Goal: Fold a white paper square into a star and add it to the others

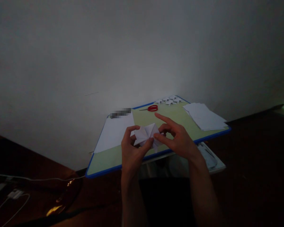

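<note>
Between my two hands, above the near edge of the table, is a piece of folded white paper (146, 132) with creases meeting near its middle. My left hand (133, 149) grips its left and lower side, thumb pressed on the front. My right hand (177, 138) pinches its right side with the thumb and curled fingers, while the index finger sticks out upward. Part of the paper is hidden behind the fingers. Beyond the hands lie scissors (152, 108) with red handles, their blades pointing left.
The pale green tabletop (104, 160) has a blue rim and stands by a grey wall. Several small folded paper pieces (169, 100) sit at the back. White sheets (204, 116) lie at right, another sheet (113, 132) at left. Below is a shelf (210, 157); cables (42, 179) run at lower left.
</note>
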`<state>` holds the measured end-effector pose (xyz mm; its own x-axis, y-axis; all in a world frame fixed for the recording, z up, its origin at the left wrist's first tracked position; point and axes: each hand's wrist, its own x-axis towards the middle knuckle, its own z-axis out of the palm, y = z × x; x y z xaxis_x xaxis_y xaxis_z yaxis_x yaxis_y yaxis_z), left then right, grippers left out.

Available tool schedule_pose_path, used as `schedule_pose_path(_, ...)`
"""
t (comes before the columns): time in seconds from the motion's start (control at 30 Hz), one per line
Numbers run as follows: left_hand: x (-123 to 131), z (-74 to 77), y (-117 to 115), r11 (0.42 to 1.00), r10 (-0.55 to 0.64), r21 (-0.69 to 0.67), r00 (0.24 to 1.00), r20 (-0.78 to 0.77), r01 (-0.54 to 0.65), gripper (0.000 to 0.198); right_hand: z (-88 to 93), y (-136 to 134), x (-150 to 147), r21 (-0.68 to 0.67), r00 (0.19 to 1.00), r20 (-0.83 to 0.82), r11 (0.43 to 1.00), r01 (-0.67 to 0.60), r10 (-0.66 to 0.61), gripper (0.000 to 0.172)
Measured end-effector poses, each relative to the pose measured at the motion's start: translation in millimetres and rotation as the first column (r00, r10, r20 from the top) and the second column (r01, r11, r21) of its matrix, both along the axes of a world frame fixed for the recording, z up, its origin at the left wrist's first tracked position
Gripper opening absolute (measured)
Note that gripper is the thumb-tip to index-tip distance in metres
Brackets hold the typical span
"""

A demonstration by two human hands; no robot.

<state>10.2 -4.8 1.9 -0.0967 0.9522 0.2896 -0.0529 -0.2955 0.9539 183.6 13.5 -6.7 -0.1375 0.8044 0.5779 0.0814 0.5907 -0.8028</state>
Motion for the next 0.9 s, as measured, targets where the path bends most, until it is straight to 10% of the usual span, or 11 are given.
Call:
schedule_pose_path(0.37,3,1.4,1,0.997,0.001,0.072,0.999,-0.047,0.002,0.054,5.2,-8,0,0.069,0.984,0.136,0.992,0.104,-0.113,0.082)
schedule_pose_path(0.9,-3,-2.0,0,0.997,-0.024,0.073,1.0,0.003,0.024,0.048,1.8,-6,9,-0.026,0.998,-0.011,0.998,-0.063,0.063,0.069)
